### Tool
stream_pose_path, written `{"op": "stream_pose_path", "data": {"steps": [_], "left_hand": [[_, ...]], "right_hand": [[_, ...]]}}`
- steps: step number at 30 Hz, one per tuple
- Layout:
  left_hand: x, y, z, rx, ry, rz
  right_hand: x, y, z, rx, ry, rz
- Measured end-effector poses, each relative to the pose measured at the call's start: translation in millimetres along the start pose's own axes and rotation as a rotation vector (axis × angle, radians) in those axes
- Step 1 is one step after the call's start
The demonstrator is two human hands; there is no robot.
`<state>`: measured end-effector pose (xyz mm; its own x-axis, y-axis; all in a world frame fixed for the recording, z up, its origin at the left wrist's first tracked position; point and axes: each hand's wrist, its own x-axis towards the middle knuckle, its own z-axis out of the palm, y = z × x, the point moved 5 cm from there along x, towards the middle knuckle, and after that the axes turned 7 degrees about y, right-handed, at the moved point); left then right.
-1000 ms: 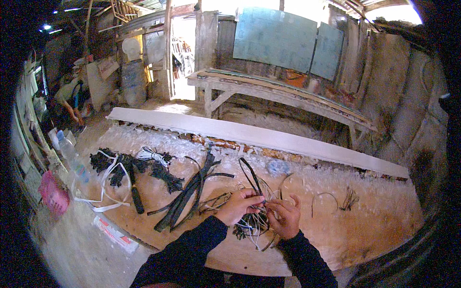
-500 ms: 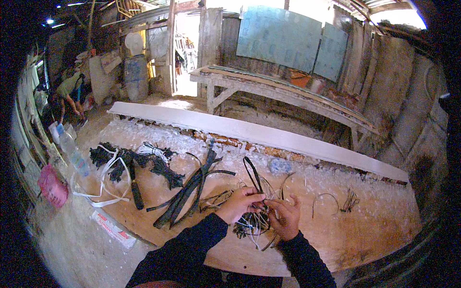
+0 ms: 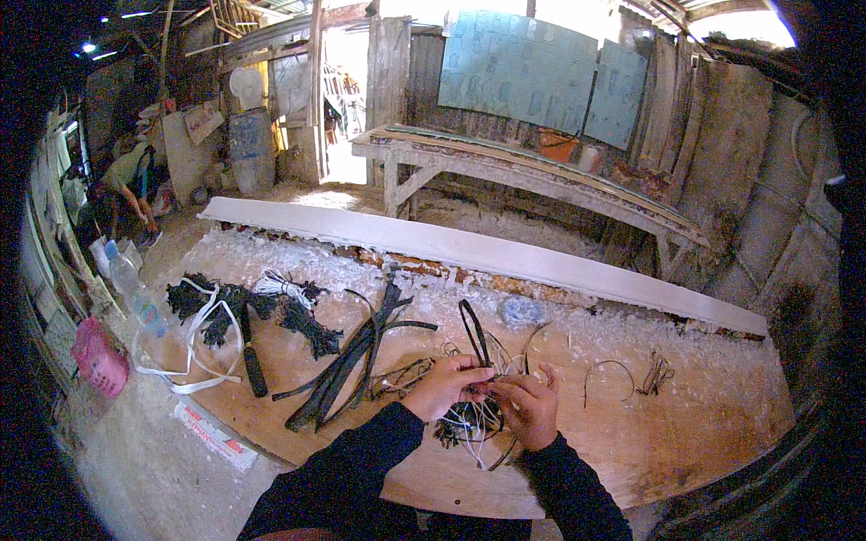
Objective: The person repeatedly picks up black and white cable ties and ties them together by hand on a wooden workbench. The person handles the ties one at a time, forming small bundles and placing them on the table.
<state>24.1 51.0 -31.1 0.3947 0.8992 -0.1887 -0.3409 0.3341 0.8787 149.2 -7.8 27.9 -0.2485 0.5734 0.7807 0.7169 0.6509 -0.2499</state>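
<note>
Fingers [image 3: 467,362] of both hands [image 3: 435,390] [image 3: 534,417] tight on black loop [image 3: 480,337] — white strings [image 3: 474,420] beneath, black strips [image 3: 347,368] leftward

Printed in block letters, wording not copied: white-and-red package [image 3: 215,435], lower left of the frame, by the worktop [image 3: 631,442] edge. Labelled, too small to read: clear plastic bottle [image 3: 135,293], left of the frame. Marked with blurred, illegible traces: blue-grey drum [image 3: 252,149], upper left. Likewise unreadable: light-blue panel [image 3: 519,68], top of the frame.
</note>
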Motion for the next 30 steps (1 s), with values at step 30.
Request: {"op": "stream_pose_path", "data": {"steps": [30], "left_hand": [[0,0,5,0.037,-0.059,0.070]], "right_hand": [[-6,17,7,0.286,0.039,0.309]]}}
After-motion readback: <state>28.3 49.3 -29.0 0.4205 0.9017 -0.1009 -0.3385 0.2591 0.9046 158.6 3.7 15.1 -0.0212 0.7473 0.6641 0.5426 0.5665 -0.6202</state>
